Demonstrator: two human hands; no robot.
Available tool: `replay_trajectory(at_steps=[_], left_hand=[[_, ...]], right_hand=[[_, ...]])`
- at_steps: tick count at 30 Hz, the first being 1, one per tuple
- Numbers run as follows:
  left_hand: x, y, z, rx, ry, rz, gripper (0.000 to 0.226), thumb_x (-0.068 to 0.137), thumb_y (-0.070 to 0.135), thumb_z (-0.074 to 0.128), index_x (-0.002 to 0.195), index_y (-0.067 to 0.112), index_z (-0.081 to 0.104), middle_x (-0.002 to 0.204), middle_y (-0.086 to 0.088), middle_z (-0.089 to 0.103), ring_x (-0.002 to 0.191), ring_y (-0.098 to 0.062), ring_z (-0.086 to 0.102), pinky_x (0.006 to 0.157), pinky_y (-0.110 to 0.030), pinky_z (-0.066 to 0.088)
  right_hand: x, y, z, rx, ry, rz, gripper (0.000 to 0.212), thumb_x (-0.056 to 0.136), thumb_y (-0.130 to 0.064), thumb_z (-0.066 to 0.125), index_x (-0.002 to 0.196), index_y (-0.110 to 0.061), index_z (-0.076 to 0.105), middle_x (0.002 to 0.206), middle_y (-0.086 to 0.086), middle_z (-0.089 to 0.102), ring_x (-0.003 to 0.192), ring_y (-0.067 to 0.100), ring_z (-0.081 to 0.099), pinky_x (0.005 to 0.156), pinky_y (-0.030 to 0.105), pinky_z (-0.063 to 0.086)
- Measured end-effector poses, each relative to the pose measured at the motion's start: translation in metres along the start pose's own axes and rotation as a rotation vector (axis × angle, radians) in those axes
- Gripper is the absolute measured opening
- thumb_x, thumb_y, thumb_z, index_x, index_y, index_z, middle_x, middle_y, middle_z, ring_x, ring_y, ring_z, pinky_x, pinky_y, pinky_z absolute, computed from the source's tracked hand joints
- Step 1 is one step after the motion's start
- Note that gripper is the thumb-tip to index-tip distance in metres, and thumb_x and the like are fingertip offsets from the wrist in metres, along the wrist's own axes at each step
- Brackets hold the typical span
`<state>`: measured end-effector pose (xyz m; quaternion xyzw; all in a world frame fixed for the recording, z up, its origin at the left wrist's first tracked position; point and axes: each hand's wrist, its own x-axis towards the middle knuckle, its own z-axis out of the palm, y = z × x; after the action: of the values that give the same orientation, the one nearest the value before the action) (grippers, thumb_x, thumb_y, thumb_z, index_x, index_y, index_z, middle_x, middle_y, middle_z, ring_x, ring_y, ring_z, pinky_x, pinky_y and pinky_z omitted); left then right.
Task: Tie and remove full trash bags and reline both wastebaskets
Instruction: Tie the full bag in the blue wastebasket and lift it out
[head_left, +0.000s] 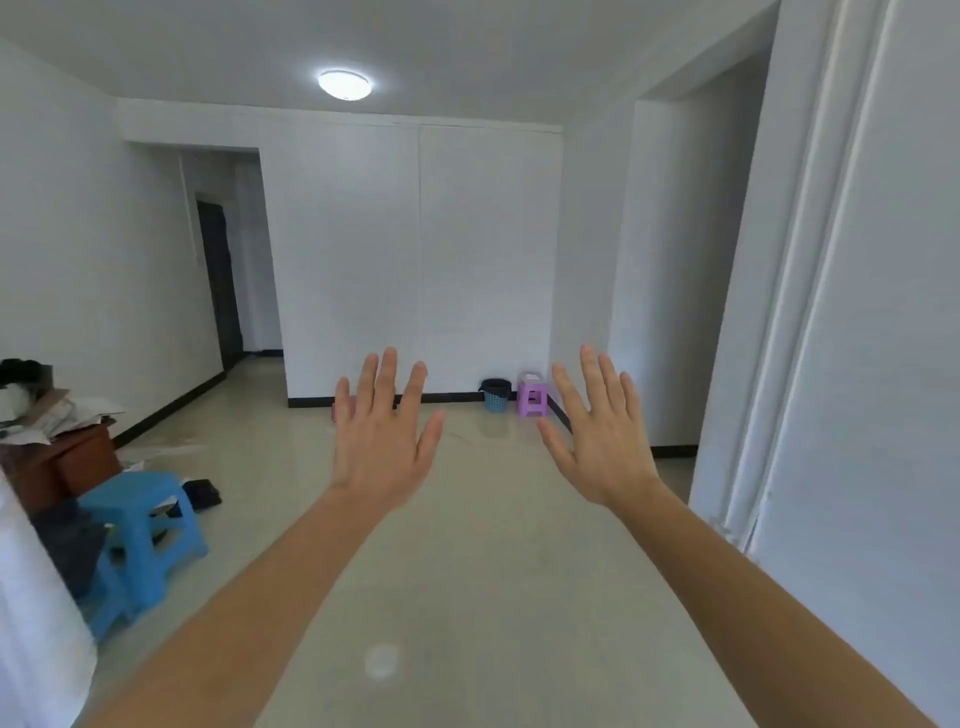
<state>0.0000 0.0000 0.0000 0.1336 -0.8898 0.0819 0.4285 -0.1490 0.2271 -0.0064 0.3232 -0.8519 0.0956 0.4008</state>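
A blue wastebasket (494, 396) lined with a dark trash bag stands on the floor against the far white wall. A small pink object (335, 409) by the same wall shows just left of my left hand; most of it is hidden. My left hand (382, 428) is raised in front of me with fingers spread and straight, holding nothing. My right hand (597, 427) is raised the same way, fingers spread, empty. Both hands are far from the wastebasket, which appears between them.
A purple stool (532, 397) with a white item on top stands right of the wastebasket. Two blue stools (137, 530) and a brown cabinet (62, 465) piled with papers are at the left. A doorway (221, 280) opens at the far left; a white door frame (795, 312) is at the right.
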Motion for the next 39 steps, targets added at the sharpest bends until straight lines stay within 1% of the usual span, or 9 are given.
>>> replay_trajectory(at_steps=[4,7,10,16,21,25,29,34,39], left_hand=[[0.051,-0.06,0.067,-0.016,-0.082,-0.124,0.066,0.099,0.052,0.022,0.15,0.012,0.038,0.158,-0.021,0.027,0.146,-0.039,0.022,0.113,-0.061,0.023],[0.095,-0.091,0.118,0.001,-0.139,-0.113,0.069,0.099,0.053,0.016,0.152,0.013,0.034,0.16,-0.02,0.024,0.147,-0.038,0.02,0.115,-0.058,0.022],[0.142,-0.109,0.174,-0.033,-0.168,-0.114,0.065,0.102,0.052,0.018,0.155,0.015,0.025,0.163,-0.017,0.016,0.15,-0.034,0.013,0.117,-0.056,0.02],[0.238,-0.109,0.311,-0.144,-0.134,-0.068,0.062,0.103,0.048,0.028,0.155,0.015,0.025,0.163,-0.016,0.014,0.151,-0.034,0.012,0.118,-0.056,0.016],[0.334,-0.095,0.442,-0.147,-0.155,-0.05,0.062,0.104,0.049,0.026,0.156,0.016,0.021,0.165,-0.014,0.01,0.152,-0.031,0.008,0.12,-0.053,0.014],[0.42,-0.104,0.528,-0.182,-0.182,-0.059,0.065,0.102,0.05,0.026,0.158,0.018,0.015,0.166,-0.01,0.004,0.152,-0.026,0.002,0.121,-0.05,0.011],[0.487,-0.132,0.599,-0.198,-0.169,-0.056,0.065,0.101,0.05,0.027,0.157,0.017,0.022,0.165,-0.012,0.01,0.152,-0.029,0.008,0.12,-0.052,0.014],[0.555,-0.184,0.704,-0.143,-0.168,-0.039,0.07,0.098,0.053,0.02,0.155,0.013,0.027,0.163,-0.016,0.015,0.15,-0.035,0.014,0.118,-0.056,0.02],[0.631,-0.244,0.829,-0.139,-0.176,-0.062,0.073,0.096,0.054,0.017,0.154,0.011,0.028,0.163,-0.017,0.016,0.15,-0.034,0.015,0.117,-0.057,0.021]], right_hand=[[0.064,-0.014,0.08,-0.019,-0.135,0.059,0.069,0.101,-0.059,0.018,0.159,-0.022,0.012,0.166,0.013,-0.004,0.153,0.032,-0.002,0.123,0.048,0.0],[0.111,-0.017,0.137,-0.03,-0.163,0.084,0.071,0.1,-0.061,0.013,0.16,-0.022,0.008,0.166,0.014,-0.004,0.153,0.033,0.0,0.123,0.05,0.004],[0.151,-0.007,0.186,-0.025,-0.19,0.11,0.073,0.098,-0.064,0.008,0.16,-0.025,0.006,0.166,0.013,-0.003,0.153,0.032,-0.001,0.123,0.049,0.002],[0.234,0.049,0.307,-0.025,-0.177,0.171,0.073,0.099,-0.066,0.01,0.159,-0.026,0.01,0.167,0.012,-0.002,0.153,0.032,-0.002,0.123,0.047,-0.001],[0.313,0.11,0.423,-0.01,-0.17,0.177,0.073,0.099,-0.065,0.015,0.159,-0.025,0.011,0.166,0.013,-0.002,0.153,0.033,0.002,0.123,0.048,0.002],[0.397,0.152,0.5,0.006,-0.183,0.132,0.073,0.099,-0.065,0.012,0.159,-0.024,0.01,0.166,0.012,-0.003,0.153,0.032,0.002,0.121,0.045,-0.001],[0.482,0.169,0.579,0.092,-0.199,0.178,0.072,0.099,-0.065,0.011,0.159,-0.025,0.006,0.166,0.011,-0.009,0.153,0.03,-0.002,0.122,0.045,0.001],[0.573,0.163,0.696,0.128,-0.215,0.113,0.077,0.096,-0.067,0.004,0.16,-0.023,0.009,0.166,0.01,-0.009,0.153,0.03,0.0,0.123,0.047,0.003],[0.668,0.159,0.826,0.104,-0.222,0.043,0.074,0.098,-0.064,0.017,0.159,-0.022,0.016,0.167,0.011,-0.003,0.153,0.033,0.006,0.122,0.053,0.012]])
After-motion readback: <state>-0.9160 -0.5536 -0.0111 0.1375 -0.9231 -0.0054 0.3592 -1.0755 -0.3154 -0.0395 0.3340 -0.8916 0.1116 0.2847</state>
